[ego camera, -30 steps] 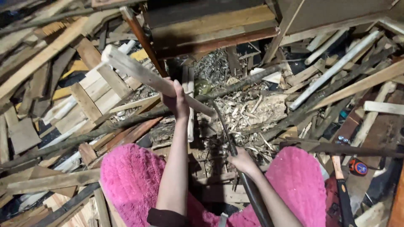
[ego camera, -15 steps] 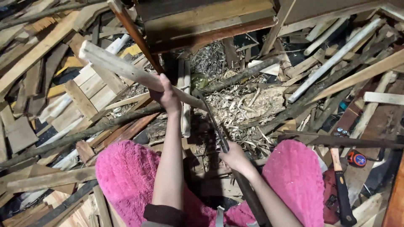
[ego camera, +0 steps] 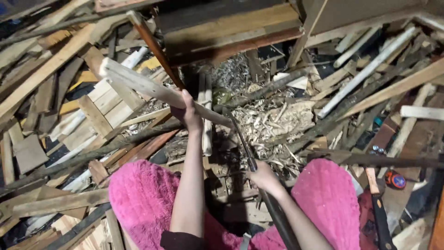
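Left hand [ego camera: 188, 112]: arm stretched forward, fingers wrapped around a long pale wooden plank [ego camera: 152, 88] slanting across the scrap-wood heap. Right hand [ego camera: 262, 177]: lower, near the pink fuzzy-covered knees [ego camera: 138, 194], fingers clenched on a dark curved-bladed tool [ego camera: 240, 136], blade tip against the plank. Orange round tape measure [ego camera: 394, 180] at far right.

Left hand [ego camera: 187, 112] lifted pale plank [ego camera: 152, 89] higher; right hand [ego camera: 262, 177] slid blade tool [ego camera: 240, 139] toward plank's end.

No packages, labels, signs or screens are visible anywhere among the scrap wood and tools shown.
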